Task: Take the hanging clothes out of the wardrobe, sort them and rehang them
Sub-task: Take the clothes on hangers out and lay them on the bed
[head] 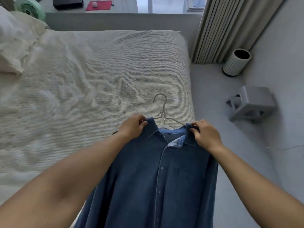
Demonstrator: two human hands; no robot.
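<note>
- You have the blue shirt [158, 178] by its shoulders: your left hand [131, 126] pinches the cloth at the left end of the collar, and your right hand [206, 134] pinches it at the right end, fingers pressed together on the fabric.
- The shirt hangs on a thin wire hanger [162, 112], held up over the near right corner of the bed [98, 71], its body drooping down toward you.
- Expect it to be light and soft; it looks like limp denim-type cloth that will sag and swing wherever you are not holding it.
- The wire hanger probably bends easily and can slide out of the neck, so keep your hold at the shoulder seams where cloth and wire meet, or take the hook itself.
- Open room: the bed top ahead is broad and bare, good for laying the shirt flat.
- Mind the bed's right edge; beyond it is a floor strip with a stool [250, 104] and a bin [236, 63] near the curtain [227, 27].
</note>
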